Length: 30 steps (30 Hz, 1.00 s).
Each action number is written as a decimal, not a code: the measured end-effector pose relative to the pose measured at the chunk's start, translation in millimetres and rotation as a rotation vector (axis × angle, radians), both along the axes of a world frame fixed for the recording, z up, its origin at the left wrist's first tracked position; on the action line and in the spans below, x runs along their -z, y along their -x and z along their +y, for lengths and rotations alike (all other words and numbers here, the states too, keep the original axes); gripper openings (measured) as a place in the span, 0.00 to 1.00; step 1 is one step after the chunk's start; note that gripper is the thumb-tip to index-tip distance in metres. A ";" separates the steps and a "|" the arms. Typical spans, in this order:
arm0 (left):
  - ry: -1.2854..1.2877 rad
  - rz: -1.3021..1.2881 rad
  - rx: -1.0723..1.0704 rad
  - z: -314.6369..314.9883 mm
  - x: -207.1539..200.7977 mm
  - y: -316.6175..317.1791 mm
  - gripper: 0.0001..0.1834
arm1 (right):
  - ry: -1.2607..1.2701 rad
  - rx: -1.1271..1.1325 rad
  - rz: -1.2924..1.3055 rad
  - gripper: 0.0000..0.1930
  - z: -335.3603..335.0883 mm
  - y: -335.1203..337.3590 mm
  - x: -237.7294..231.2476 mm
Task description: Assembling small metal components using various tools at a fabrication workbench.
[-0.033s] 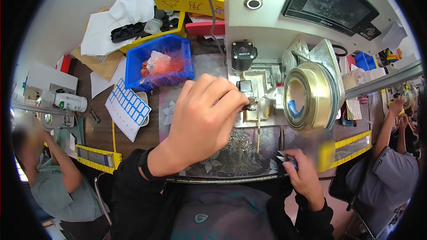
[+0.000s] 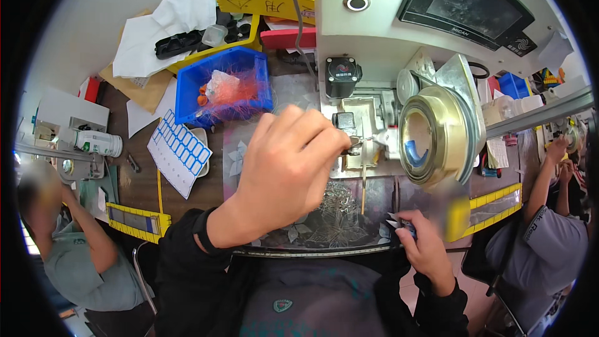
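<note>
My left hand (image 2: 284,171) reaches over the bench to a small metal fixture (image 2: 360,115) on the machine. Its thumb and forefinger are pinched at a small dark piece (image 2: 355,146), too small to name. A thin stick (image 2: 364,190) points toward me just right of that piece. My right hand (image 2: 427,246) is curled around small pliers with blue handles (image 2: 409,228), their two pointed silver jaws apart and facing left. Between the hands, a heap of small shiny metal pieces (image 2: 337,203) lies on the mat. A large tape-like roll (image 2: 430,137) is mounted right of the fixture.
A blue bin (image 2: 187,97) with orange-red threads stands behind my left hand, near a label sheet (image 2: 181,156). The white machine housing (image 2: 380,25) carries a dark screen (image 2: 468,6). Yellow-edged frames (image 2: 138,221) flank the bench. People (image 2: 78,246) sit on both sides.
The pale machine piece right of my left fingertips has drawn back from them. Both hands have hardly moved.
</note>
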<state>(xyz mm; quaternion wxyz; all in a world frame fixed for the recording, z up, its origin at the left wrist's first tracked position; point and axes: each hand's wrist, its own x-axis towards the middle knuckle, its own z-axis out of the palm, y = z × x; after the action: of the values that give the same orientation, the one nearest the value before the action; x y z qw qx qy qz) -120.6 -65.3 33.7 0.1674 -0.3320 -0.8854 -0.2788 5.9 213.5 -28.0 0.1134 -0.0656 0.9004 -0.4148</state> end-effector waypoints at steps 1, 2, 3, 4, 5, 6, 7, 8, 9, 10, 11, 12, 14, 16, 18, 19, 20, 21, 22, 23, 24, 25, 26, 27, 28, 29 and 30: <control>0.002 -0.010 -0.001 1.1 -1.0 -0.2 0.07 | 0.005 0.000 -0.021 0.13 -2.3 -0.1 0.2; -0.028 -0.081 0.065 4.1 -1.3 -0.2 0.07 | 0.010 0.001 -0.042 0.12 -3.9 0.0 0.5; -0.056 -0.152 0.123 5.4 -1.3 -1.1 0.08 | 0.044 -0.004 -0.034 0.12 -5.3 1.2 4.0; -0.110 -0.174 0.149 5.3 2.4 1.8 0.08 | 0.078 -0.009 -0.025 0.11 -7.4 2.9 6.6; -0.159 -0.208 0.153 5.1 3.1 2.7 0.08 | 0.099 -0.001 -0.087 0.12 -9.0 2.2 2.5; -0.211 -0.238 0.165 5.2 5.0 5.5 0.08 | 0.090 0.008 -0.109 0.12 -8.9 2.4 -0.9; -0.220 -0.274 0.169 4.3 3.5 6.7 0.08 | 0.094 0.003 -0.128 0.12 -6.1 2.5 -0.7; -0.218 -0.277 0.166 3.1 3.8 7.4 0.08 | 0.098 -0.002 -0.146 0.12 -3.2 2.4 0.3; -0.241 -0.292 0.167 3.6 4.6 7.5 0.07 | 0.097 0.002 -0.149 0.12 -2.2 -0.2 2.0; -0.265 -0.307 0.167 3.8 5.1 7.9 0.07 | 0.106 0.029 -0.173 0.12 -1.6 -2.8 4.5; -0.265 -0.309 0.170 3.9 5.2 8.7 0.07 | 0.115 0.055 -0.197 0.13 -1.3 -3.9 5.9; -0.265 -0.314 0.168 4.1 5.5 8.9 0.07 | 0.116 0.057 -0.199 0.13 -3.9 -4.0 5.5; -0.265 -0.320 0.168 4.3 5.7 9.3 0.06 | 0.224 0.044 -0.151 0.12 -12.7 -3.6 -0.4; -0.264 -0.333 0.174 4.5 6.1 9.2 0.06 | 0.262 -0.015 -0.284 0.12 -13.1 5.0 -7.7; -0.263 -0.341 0.174 4.5 4.7 8.8 0.05 | 0.440 -0.093 -0.397 0.10 -17.0 9.6 -5.6; -0.263 -0.348 0.173 4.5 4.0 8.8 0.05 | 0.559 -0.104 -0.412 0.10 -23.1 15.8 -6.3; -0.261 -0.347 0.177 4.4 4.2 8.8 0.05 | 0.561 -0.102 -0.409 0.10 -31.2 21.8 -8.4; -0.263 -0.353 0.174 3.3 4.6 9.1 0.05 | 0.733 -0.050 -0.459 0.11 -40.7 27.8 -10.8; -0.265 -0.359 0.174 3.4 5.1 9.1 0.04 | 0.905 0.004 -0.508 0.12 -48.8 32.9 -11.9; -0.262 -0.359 0.178 3.9 5.4 9.3 0.04 | 1.010 -0.021 -0.479 0.16 -55.2 37.8 -9.3; -0.265 -0.363 0.179 4.0 5.2 9.3 0.04 | 1.013 -0.021 -0.477 0.16 -60.7 44.2 -7.4; -0.269 -0.367 0.179 4.1 5.2 9.3 0.05 | 1.175 -0.014 -0.520 0.17 -65.8 50.9 -5.7; -0.267 -0.368 0.181 4.2 5.4 9.3 0.05 | 1.338 -0.007 -0.562 0.19 -71.3 57.1 -5.0; -0.271 -0.369 0.180 4.1 5.8 9.1 0.05 | 1.323 0.013 -0.536 0.21 -78.1 62.8 -9.4; -0.276 -0.371 0.179 3.9 6.4 9.0 0.05 | 1.325 0.012 -0.538 0.21 -81.0 66.0 -8.8; -0.275 -0.372 0.179 3.9 6.6 9.0 0.05 | 1.369 0.015 -0.530 0.21 -83.0 68.5 -8.0; -0.268 -0.371 0.179 3.9 5.6 9.4 0.04 | 1.411 0.018 -0.522 0.21 -84.7 70.7 -7.9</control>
<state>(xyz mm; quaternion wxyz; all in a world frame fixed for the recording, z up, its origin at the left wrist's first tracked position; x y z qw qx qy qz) -130.1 -61.5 28.1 0.0191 -0.3271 -0.8232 -0.4638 -64.7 128.7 -20.2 0.2506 -0.0150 0.3652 -0.8965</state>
